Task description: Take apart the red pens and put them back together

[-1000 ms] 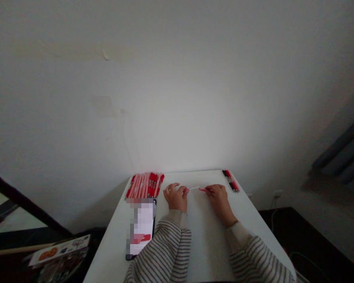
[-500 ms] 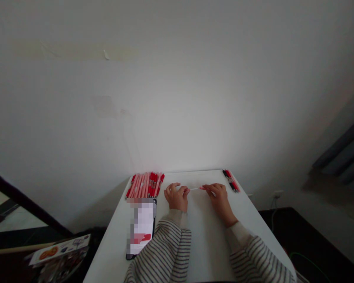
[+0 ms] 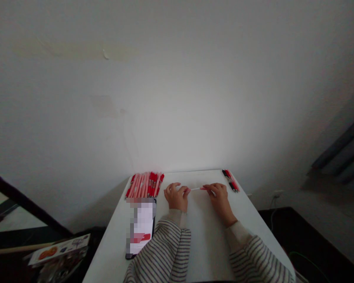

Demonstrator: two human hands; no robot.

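Observation:
Between my two hands, above the middle of the white table, runs a thin white pen refill [image 3: 196, 189], roughly level. My left hand [image 3: 177, 197] pinches its left end between thumb and forefinger, with the other fingers curled loosely. At the right end, my right hand [image 3: 218, 196] pinches a small pink pen part [image 3: 203, 188] that meets the refill. How far the refill reaches into either grip is hidden by the fingers. Left of my left hand lies a row of several pink and red pens [image 3: 144, 184].
A few black and red pens [image 3: 230, 181] lie at the table's far right corner. A phone [image 3: 141, 228] with a lit, partly blurred screen rests on the left of the white table [image 3: 208, 251]. The wall [image 3: 177, 98] rises behind. A box-like printed item [image 3: 59, 249] sits below left.
Slightly more of the white refill shows between the fingers, and less of the pink part at my right fingertips. Both hands otherwise stay in place.

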